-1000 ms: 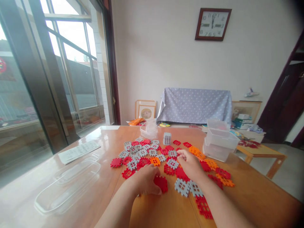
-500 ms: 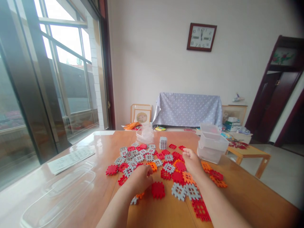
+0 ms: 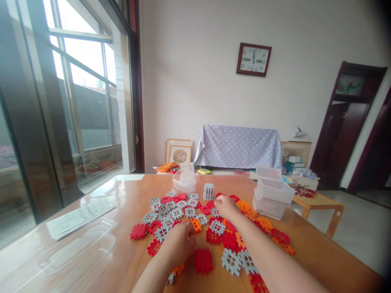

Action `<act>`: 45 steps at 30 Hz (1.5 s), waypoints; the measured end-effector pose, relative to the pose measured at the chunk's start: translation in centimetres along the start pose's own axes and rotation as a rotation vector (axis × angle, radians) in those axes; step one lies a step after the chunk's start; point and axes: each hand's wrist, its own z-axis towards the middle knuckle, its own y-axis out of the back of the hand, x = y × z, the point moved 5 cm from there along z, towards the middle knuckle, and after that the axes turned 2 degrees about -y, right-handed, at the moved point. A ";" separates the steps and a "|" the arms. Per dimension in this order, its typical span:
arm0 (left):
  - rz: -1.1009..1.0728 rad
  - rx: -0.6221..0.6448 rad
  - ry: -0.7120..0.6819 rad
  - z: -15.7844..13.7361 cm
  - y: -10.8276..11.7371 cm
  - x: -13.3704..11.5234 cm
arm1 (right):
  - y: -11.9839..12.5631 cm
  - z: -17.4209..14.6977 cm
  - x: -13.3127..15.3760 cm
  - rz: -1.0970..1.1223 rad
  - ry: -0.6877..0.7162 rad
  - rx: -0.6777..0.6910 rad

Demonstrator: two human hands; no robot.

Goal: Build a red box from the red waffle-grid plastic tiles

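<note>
My left hand [image 3: 183, 241] is low over the table with its fingers curled inward; whatever may be in them is hidden. Just right of it lies a solid red square tile [image 3: 203, 261] with notched edges. Further forward, my right hand [image 3: 226, 208] has its fingers drawn together above the pile, and their contents do not show. Close to its fingertips are a grey window tile [image 3: 215, 212] and a neat stack of grey tiles [image 3: 208, 191] standing on edge. An orange window tile [image 3: 195, 224] lies between the two hands. Other red, grey and orange tiles spread around, some partly covered by my arms.
Clear plastic boxes [image 3: 273, 194] stand at the right edge of the wooden table [image 3: 128, 211]. A clear container [image 3: 184, 180] sits at the back. To the left lie printed sheets [image 3: 80, 217] and transparent lids [image 3: 76, 256]. A small stool [image 3: 324, 206] is beyond the right side.
My right hand has moved left, from the pile's right side toward the grey stack, uncovering orange tiles. My left hand stays nearly in place. The whole view has shifted slightly.
</note>
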 end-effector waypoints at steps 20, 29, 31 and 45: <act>0.013 0.007 0.018 -0.1 0.8 -0.5 | -4.1 3.0 -0.8 -0.077 -0.139 -0.029; -0.011 -0.063 -0.032 -0.2 1.2 -0.4 | -2.7 1.1 -0.6 0.295 -0.049 -0.064; -0.040 -0.075 -0.048 -0.3 1.5 -0.6 | -1.7 0.1 0.1 0.404 -0.009 -0.065; -0.985 -0.029 0.156 0.2 -0.3 -1.5 | 1.3 -12.2 5.7 0.672 0.280 0.393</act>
